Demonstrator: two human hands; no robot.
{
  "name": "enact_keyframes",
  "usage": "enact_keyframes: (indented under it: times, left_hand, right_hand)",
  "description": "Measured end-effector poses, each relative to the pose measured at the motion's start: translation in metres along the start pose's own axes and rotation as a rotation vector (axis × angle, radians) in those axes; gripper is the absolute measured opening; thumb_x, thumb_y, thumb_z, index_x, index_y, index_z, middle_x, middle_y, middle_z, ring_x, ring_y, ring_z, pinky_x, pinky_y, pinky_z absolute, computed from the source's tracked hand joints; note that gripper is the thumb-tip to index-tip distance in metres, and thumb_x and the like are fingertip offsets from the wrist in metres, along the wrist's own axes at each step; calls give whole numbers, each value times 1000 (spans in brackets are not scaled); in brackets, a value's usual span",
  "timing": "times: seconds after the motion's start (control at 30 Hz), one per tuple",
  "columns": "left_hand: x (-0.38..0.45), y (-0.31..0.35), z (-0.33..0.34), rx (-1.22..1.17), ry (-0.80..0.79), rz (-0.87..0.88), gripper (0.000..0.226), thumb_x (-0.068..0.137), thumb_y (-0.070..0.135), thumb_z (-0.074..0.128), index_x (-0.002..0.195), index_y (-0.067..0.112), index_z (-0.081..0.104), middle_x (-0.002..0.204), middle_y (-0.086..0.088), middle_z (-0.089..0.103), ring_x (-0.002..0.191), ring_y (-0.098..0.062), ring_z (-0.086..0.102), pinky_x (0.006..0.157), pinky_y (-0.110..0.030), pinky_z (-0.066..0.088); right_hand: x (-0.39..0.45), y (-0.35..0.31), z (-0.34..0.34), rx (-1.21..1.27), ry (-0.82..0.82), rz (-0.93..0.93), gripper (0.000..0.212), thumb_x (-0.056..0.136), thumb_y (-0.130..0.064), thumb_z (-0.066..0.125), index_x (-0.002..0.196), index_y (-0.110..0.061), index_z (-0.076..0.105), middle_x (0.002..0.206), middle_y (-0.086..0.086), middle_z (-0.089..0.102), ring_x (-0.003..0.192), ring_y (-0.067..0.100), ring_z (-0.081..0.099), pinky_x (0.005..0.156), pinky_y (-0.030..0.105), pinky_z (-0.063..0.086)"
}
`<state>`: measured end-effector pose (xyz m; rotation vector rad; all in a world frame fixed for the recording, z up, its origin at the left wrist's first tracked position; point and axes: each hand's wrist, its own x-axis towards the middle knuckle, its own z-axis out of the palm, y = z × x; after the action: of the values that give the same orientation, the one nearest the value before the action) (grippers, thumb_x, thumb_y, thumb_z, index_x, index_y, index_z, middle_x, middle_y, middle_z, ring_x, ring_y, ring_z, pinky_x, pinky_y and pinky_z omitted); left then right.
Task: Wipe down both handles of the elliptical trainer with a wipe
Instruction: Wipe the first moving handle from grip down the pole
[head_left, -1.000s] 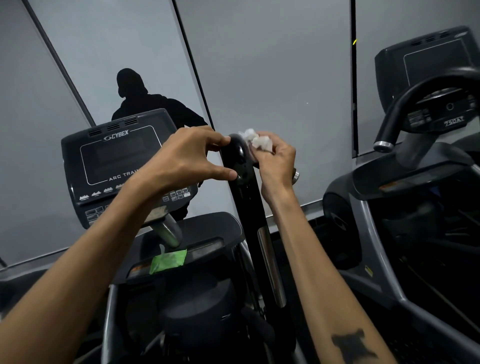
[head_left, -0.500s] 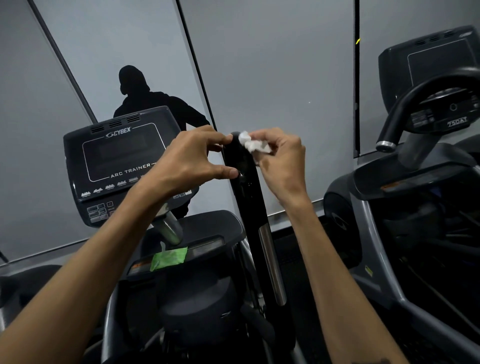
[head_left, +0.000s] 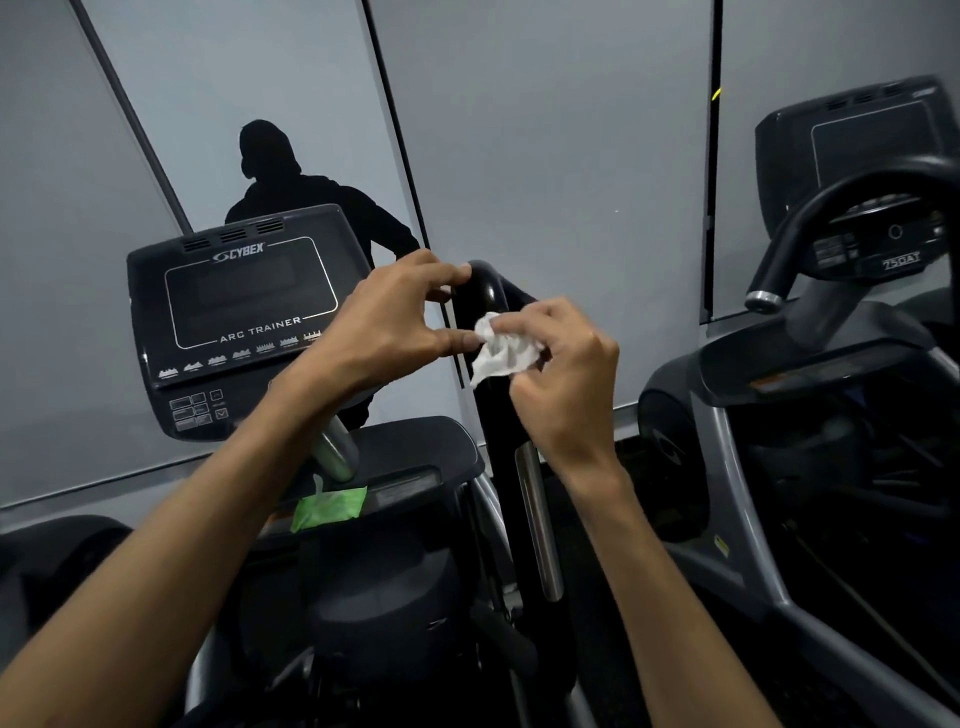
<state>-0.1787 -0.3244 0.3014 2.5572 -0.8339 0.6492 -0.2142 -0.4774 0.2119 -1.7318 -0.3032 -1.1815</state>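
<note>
While the right hand (head_left: 563, 374) pinches the wipe (head_left: 501, 353) against the handle (head_left: 485, 291), left hand (head_left: 384, 322) at 9 o'clock braces it, thumb touching wipe, clenched on nothing.

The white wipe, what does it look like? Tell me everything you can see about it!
The wipe is small, white and crumpled, and looks like thin soft tissue or cloth. It is bunched up, with one loose corner hanging at its lower left. The right hand pinches it in curled fingers, and the left hand touches its left edge with the thumb tip. It sits in front of the upright black handle, just below the rounded top. Whether it presses on the handle cannot be told.
</note>
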Motion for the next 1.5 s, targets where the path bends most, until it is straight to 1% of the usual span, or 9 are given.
enact_keyframes:
  times: [0.23, 0.37, 0.53, 0.67, 0.8, 0.93, 1.07, 1.3, 1.5]
  left_hand:
    - [-1, -1, -1, 7, -36, -2, 56, 79, 34, 85, 130, 24, 65, 115, 10, 58, 112, -13, 63, 94, -47, 52]
    - [-3, -4, 2, -48, -9, 3, 66, 81, 29, 85, 140, 18, 58, 119, 9, 57, 114, -13, 63, 94, -46, 54]
    - [-3, -2, 1, -37, -31, 7, 64, 80, 33, 85, 138, 21, 60, 117, 10, 56, 114, -14, 64, 93, -45, 54]
    - [-5, -1, 3, -36, -11, 2, 65, 82, 31, 83, 141, 20, 58, 121, 6, 57, 114, -15, 63, 94, -44, 54]
    - [-6, 1, 2, -27, -8, -10, 71, 82, 32, 83, 145, 17, 54, 128, 5, 58, 117, -15, 64, 95, -46, 54]
    - [-7, 4, 1, 4, -22, -12, 71, 83, 33, 82, 145, 17, 53, 130, 4, 57, 115, -16, 64, 95, -47, 53]
    - [-6, 4, 3, 10, -11, -15, 70, 83, 31, 83, 145, 17, 53, 130, 4, 58, 111, -15, 65, 96, -46, 53]
    - [-3, 11, 2, 49, -3, -35, 68, 80, 28, 85, 141, 16, 57, 130, 6, 60, 108, -13, 66, 97, -47, 53]
    - [-8, 8, 8, -30, 36, -48, 68, 81, 23, 85, 142, 18, 56, 129, 5, 59, 103, -11, 68, 94, -47, 55]
  right_hand:
    - [59, -4, 24, -32, 8, 39, 27, 84, 1, 72, 101, -16, 82, 93, 5, 73, 82, 14, 65, 76, 23, 52]
    - [14, 0, 8, 8, 15, 52, 32, 80, 9, 70, 103, -12, 80, 92, 2, 67, 77, 10, 61, 68, 6, 43]
    - [37, 7, 16, 28, 48, 70, 23, 81, -1, 79, 100, -14, 81, 89, -1, 69, 77, 8, 62, 70, 8, 43]
    - [24, 6, 17, 47, 56, 49, 28, 80, 6, 77, 101, -12, 81, 90, -2, 67, 75, 3, 60, 68, 4, 42]
    - [2, 15, 10, 169, 80, 167, 24, 81, 4, 78, 100, -11, 80, 89, -7, 68, 77, -5, 62, 69, 8, 44]
    - [35, 22, 23, 402, 106, 311, 11, 85, -14, 80, 92, -23, 80, 90, 1, 75, 81, 15, 70, 75, 32, 57]
    - [8, 27, 14, 580, 65, 367, 16, 86, -8, 80, 89, -24, 78, 93, 10, 76, 84, 14, 69, 79, 26, 56]
    - [37, 26, 27, 666, 129, 421, 24, 86, 1, 76, 75, -20, 71, 63, -13, 67, 65, 1, 61, 65, 18, 51]
    - [-3, 36, 14, 615, 46, 287, 18, 85, -8, 79, 84, -25, 76, 82, 0, 72, 73, 11, 63, 68, 30, 54]
